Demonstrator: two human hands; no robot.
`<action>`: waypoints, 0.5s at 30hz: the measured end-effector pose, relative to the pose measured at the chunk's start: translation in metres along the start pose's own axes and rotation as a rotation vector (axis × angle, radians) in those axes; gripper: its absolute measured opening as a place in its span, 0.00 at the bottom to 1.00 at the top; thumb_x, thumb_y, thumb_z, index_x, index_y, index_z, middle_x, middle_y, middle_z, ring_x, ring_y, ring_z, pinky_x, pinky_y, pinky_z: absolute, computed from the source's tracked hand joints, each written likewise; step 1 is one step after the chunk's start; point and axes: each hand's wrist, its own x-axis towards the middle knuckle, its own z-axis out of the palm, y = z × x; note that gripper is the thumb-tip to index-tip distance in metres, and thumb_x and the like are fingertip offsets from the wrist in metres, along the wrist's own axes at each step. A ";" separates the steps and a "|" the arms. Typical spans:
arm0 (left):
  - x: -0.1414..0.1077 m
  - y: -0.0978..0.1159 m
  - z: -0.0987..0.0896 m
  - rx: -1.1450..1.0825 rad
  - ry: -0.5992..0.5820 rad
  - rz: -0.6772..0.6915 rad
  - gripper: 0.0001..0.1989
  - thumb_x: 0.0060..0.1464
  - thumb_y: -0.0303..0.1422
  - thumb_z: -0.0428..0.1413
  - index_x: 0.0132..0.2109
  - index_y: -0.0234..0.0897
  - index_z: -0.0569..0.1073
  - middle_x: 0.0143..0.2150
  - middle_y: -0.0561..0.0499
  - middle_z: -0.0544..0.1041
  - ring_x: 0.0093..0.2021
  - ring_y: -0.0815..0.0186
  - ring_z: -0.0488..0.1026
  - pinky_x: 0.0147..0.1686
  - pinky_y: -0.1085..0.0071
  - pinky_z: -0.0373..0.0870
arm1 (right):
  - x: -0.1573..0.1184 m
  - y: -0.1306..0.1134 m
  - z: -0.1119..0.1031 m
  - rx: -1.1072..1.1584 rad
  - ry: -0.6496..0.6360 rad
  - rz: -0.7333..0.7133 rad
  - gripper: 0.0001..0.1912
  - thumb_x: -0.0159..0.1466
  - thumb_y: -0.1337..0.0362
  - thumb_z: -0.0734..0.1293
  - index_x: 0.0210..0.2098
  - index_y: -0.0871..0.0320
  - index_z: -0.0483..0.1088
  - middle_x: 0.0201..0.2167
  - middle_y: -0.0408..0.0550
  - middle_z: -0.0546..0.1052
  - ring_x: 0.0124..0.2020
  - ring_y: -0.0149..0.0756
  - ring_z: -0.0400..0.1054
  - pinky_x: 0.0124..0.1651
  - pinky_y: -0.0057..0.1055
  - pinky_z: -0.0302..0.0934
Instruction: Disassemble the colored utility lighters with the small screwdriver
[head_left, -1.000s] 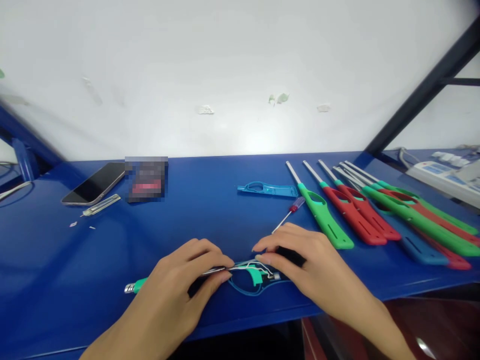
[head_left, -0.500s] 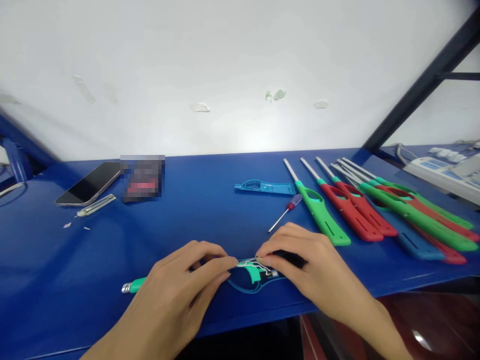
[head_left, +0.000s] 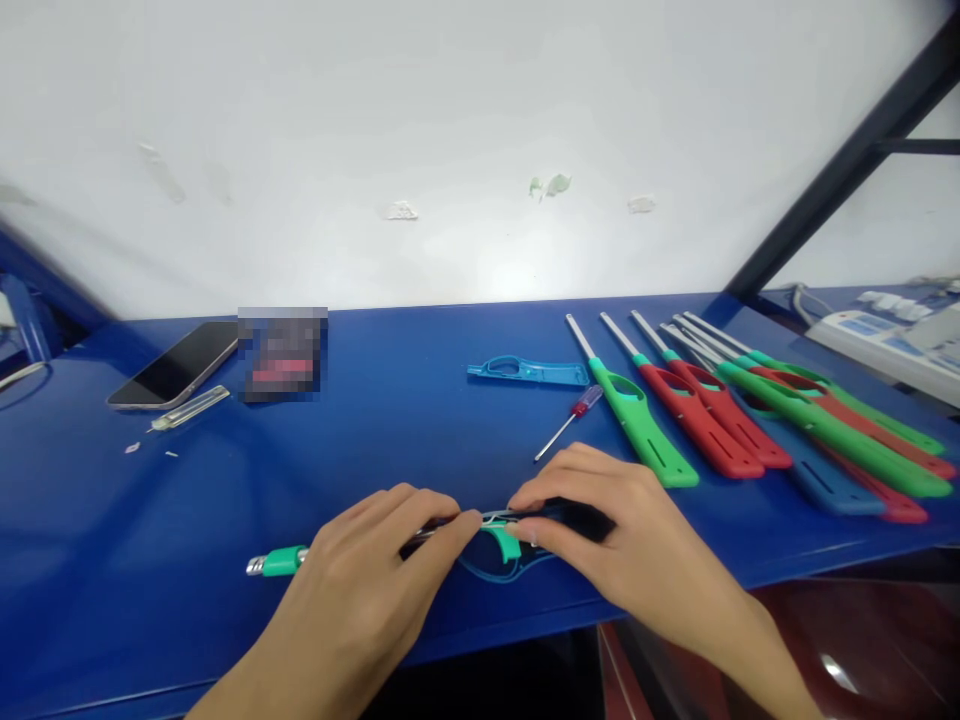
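An opened blue lighter shell (head_left: pixel 495 572) lies near the table's front edge, with a green trigger piece (head_left: pixel 504 543) and thin white wires in it. My left hand (head_left: pixel 375 570) is closed at the shell's left end, thumb and fingertips pinching beside the wires. From the right, my right hand (head_left: pixel 600 510) pinches at the wires and the shell's upper edge. A green collar with a metal tip (head_left: pixel 277 562) sticks out left of my left hand. The fingers hide part of the wires and the shell's right end.
Behind lie a blue half shell (head_left: pixel 532 373) and a screwdriver (head_left: pixel 570 423). Several green, red and blue lighters (head_left: pixel 649 430) spread over the right side of the blue table (head_left: pixel 390 400). A phone (head_left: pixel 180 365), a clear tube (head_left: pixel 191 408) and a blurred packet (head_left: pixel 285 355) are at the left.
My left hand has shifted slightly right, its thumb and fingers closer together, and more of the green collar shows. My right thumb now covers more of the wires.
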 end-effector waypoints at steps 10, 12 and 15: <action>-0.002 0.000 -0.004 0.098 0.008 0.091 0.20 0.76 0.23 0.41 0.55 0.34 0.78 0.45 0.47 0.84 0.40 0.62 0.83 0.34 0.67 0.73 | 0.001 0.000 0.000 0.005 -0.004 -0.004 0.04 0.70 0.64 0.76 0.41 0.46 0.81 0.38 0.35 0.83 0.42 0.31 0.76 0.47 0.27 0.68; -0.002 0.001 -0.004 0.102 0.005 0.087 0.20 0.76 0.22 0.41 0.55 0.34 0.78 0.46 0.47 0.84 0.41 0.62 0.82 0.34 0.67 0.73 | 0.001 0.001 0.000 0.002 -0.007 -0.004 0.03 0.70 0.63 0.76 0.41 0.46 0.81 0.38 0.35 0.83 0.42 0.31 0.76 0.48 0.27 0.68; -0.002 0.000 -0.004 0.094 -0.018 0.077 0.20 0.75 0.22 0.41 0.56 0.33 0.77 0.46 0.45 0.83 0.40 0.62 0.82 0.33 0.67 0.73 | 0.001 0.001 0.000 -0.001 -0.011 -0.006 0.03 0.70 0.63 0.76 0.41 0.46 0.81 0.38 0.35 0.83 0.42 0.31 0.76 0.48 0.27 0.68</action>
